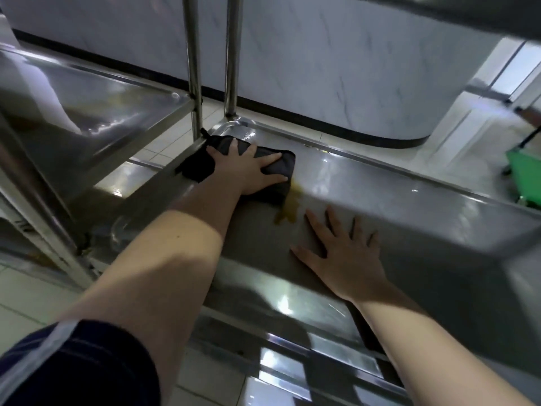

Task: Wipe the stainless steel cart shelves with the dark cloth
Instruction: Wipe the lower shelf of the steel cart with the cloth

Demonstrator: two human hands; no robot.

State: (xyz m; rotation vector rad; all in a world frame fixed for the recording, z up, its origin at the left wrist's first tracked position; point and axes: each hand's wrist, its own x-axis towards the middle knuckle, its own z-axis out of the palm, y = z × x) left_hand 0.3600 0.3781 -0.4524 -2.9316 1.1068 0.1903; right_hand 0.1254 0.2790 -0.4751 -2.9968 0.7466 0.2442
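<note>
Green bin (525, 174) rt, marbled wall (351, 68) behind.

Commercial kitchen: steel carts (380, 194), tiled floor (26, 300)

The steel shelf (395, 206) carries a dark cloth (285, 167) pressed under the left hand (248, 168). A yellowish smear (288, 208) lies between both hands, and the right hand (345, 253) rests flat.

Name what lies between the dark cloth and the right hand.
A yellowish-brown smear on the shelf, touching the cloth and close to the right hand; the head view shows it.
</note>
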